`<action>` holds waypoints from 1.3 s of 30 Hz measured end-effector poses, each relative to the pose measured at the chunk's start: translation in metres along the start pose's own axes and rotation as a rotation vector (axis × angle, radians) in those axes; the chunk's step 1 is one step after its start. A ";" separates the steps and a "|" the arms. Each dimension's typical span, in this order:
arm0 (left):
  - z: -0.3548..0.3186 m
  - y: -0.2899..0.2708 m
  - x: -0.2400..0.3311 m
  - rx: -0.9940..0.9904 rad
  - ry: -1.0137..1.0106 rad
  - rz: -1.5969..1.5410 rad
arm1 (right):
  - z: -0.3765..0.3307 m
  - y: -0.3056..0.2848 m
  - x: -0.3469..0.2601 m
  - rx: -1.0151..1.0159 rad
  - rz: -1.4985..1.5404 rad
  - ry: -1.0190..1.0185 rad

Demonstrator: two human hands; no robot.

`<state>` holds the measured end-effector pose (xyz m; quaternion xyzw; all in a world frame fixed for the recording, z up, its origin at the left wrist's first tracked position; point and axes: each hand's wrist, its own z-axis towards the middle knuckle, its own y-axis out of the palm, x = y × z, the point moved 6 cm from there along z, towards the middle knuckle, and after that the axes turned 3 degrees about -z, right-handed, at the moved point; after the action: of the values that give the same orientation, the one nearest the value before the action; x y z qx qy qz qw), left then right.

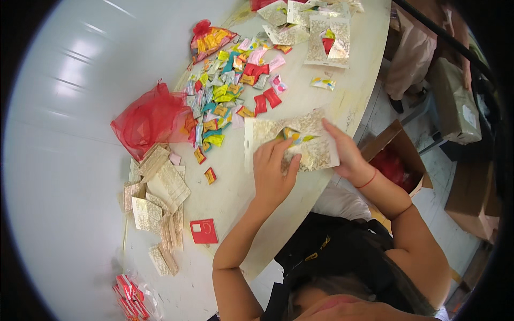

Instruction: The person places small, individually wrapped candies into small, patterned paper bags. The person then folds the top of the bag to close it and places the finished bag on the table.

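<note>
A gold-patterned clear pouch (310,152) lies on the pale table (342,101) with a few colourful wrapped sweets showing inside it. My left hand (272,174) presses on the pouch from its left side, fingers at the sweets near its middle. My right hand (347,152) holds the pouch's right edge; a thin red band circles that wrist. A heap of small wrapped sweets (230,91) in red, yellow, pink, teal and silver spreads across the table beyond the pouch.
A red mesh bag (147,120) sits left of the heap, a smaller filled one (211,40) farther back. Empty gold pouches (158,200) are stacked at the left, filled pouches (321,32) at the far end. A red card (204,231), an open carton (396,160) lie nearby.
</note>
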<state>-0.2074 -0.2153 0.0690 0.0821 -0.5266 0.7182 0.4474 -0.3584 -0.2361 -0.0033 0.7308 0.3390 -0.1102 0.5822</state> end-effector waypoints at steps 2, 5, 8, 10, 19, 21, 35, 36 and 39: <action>0.021 -0.006 0.010 0.080 0.038 -0.038 | -0.002 -0.012 -0.031 0.053 0.001 -0.070; 0.042 -0.003 0.006 0.132 0.137 -0.047 | -0.011 -0.022 -0.090 0.093 -0.036 -0.242; 0.065 0.014 -0.023 0.118 0.176 -0.025 | 0.001 -0.071 -0.156 0.170 -0.022 -0.478; 0.088 0.030 -0.053 0.072 0.188 0.033 | 0.016 -0.114 -0.199 0.220 -0.004 -0.612; 0.238 0.144 -0.147 -0.078 0.364 0.325 | 0.144 -0.199 -0.289 0.741 -0.116 -1.069; 0.264 0.156 -0.162 -0.048 0.323 0.383 | 0.172 -0.198 -0.291 0.726 -0.140 -1.072; 0.344 0.155 -0.210 0.033 0.255 0.535 | 0.169 -0.138 -0.252 0.378 -0.060 -0.970; 0.345 0.149 -0.202 0.076 0.193 0.447 | 0.166 -0.143 -0.252 0.427 -0.080 -0.961; 0.346 0.130 -0.212 0.241 -0.085 0.401 | 0.168 -0.156 -0.254 0.384 -0.023 -0.863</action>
<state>-0.3001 -0.6265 0.0052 0.0586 -0.4612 0.8462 0.2603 -0.6055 -0.4703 -0.0330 0.7087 0.0475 -0.4711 0.5229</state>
